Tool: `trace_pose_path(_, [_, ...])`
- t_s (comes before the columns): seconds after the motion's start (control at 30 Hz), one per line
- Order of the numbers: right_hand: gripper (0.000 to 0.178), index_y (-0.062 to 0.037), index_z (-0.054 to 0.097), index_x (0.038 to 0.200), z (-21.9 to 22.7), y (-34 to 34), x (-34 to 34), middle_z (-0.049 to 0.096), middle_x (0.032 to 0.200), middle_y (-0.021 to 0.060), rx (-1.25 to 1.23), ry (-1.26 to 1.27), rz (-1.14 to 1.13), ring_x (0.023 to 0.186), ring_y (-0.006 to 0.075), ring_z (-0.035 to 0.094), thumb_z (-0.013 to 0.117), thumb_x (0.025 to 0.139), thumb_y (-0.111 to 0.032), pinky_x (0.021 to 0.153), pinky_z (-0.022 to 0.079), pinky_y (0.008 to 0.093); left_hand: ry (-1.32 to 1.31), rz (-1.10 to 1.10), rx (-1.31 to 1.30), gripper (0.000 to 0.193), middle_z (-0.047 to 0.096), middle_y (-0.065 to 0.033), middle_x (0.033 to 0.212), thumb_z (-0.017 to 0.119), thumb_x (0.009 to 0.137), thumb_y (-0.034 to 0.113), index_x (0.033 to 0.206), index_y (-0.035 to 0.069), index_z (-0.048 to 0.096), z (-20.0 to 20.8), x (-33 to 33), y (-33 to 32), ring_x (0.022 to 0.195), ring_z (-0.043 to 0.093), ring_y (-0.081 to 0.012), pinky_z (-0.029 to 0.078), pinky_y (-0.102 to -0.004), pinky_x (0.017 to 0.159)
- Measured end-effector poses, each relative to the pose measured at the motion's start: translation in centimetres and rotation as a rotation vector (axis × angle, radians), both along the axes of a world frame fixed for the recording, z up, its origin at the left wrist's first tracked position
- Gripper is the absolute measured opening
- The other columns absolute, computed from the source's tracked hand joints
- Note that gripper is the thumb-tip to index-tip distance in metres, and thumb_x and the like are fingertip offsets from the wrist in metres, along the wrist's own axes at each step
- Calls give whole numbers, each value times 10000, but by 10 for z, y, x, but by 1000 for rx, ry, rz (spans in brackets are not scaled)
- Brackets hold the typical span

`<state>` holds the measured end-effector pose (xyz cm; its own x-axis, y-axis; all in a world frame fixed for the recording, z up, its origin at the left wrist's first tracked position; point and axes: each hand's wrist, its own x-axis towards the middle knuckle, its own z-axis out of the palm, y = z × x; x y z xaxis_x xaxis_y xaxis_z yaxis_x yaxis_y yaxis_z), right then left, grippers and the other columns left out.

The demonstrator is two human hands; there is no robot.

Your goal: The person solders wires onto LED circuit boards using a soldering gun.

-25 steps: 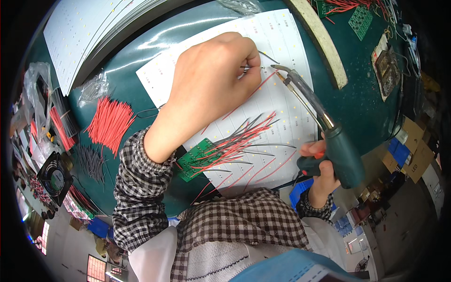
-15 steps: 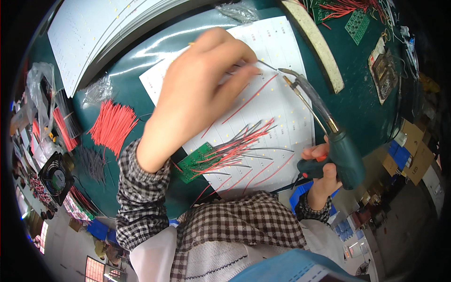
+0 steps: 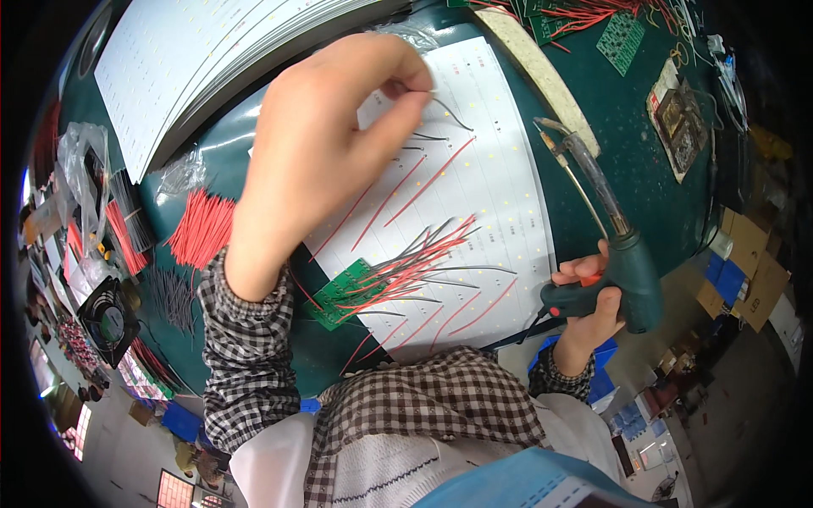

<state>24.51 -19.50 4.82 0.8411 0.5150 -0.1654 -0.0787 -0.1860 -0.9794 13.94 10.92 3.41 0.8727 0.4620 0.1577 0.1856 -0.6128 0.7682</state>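
Dark grey in a pile of loose wires (image 3: 172, 298) at the left, red in a heap of cut wires (image 3: 203, 233) just above and to its right: plenty left there. Above both, a thick stack of white sheets (image 3: 212, 68); finished or waiting, cannot tell. Next, the left hand (image 3: 326, 140) over the upper part of a single white sheet (image 3: 512, 182), thumb and forefinger tips together, seemingly pinching the near end of a curved dark wire (image 3: 456, 112). Below, a green circuit board (image 3: 339, 292) across the sheet's lower left edge, its red-and-black wire bundle (image 3: 423, 262) fanned over the sheet. Slantwise red wires (image 3: 430, 182) farther up: partly done, by the look of it, though too small to tell which ends are fixed. Rightmost, the right hand (image 3: 594, 323), fingers curled round the handle of a green soldering gun (image 3: 635, 288), with its tip just off the sheet's right edge, apart from every wire.
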Motion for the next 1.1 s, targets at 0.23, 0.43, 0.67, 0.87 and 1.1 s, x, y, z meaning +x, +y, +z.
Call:
trace_pose_path(0.23, [665,112,458,1265,-3,-7,2,625,892,135,53,14,19,760,235,661,567,913,-442,624,593,348,-311,-69,-683,276,634,-79,970,659,793,-90,1052,-38,577,-16,20,-30,910,660,-161,521,-281,817])
trace_pose_path(0.43, [687,113,450,1274,-1,-7,1,632,926,141,40,15,16,778,243,665,566,912,-459,630,591,349,-98,-42,-611,82,628,-26,841,663,819,-1,896,-14,636,-13,20,-30,788,637,-122,507,-265,712])
trace_pose_path(0.67, [704,114,447,1277,0,-7,2,637,988,162,2,40,53,857,269,679,572,907,-471,643,597,332,49,-75,-55,70,591,-67,765,669,800,43,864,20,650,-29,22,-27,659,588,-156,466,-284,599])
trace_pose_path(0.87, [685,112,465,1268,4,1,0,636,1007,166,-32,31,83,881,282,679,594,897,-449,659,602,329,3,-54,-154,65,604,-73,772,668,780,34,833,18,634,-26,30,-32,652,611,-169,486,-277,597])
trace_pose_path(1.1, [696,118,484,1247,10,10,-4,630,941,144,-123,76,84,817,255,675,645,864,-440,657,597,333,63,-59,-102,64,606,-66,755,666,754,26,799,20,622,-27,30,-30,667,642,-164,514,-251,620])
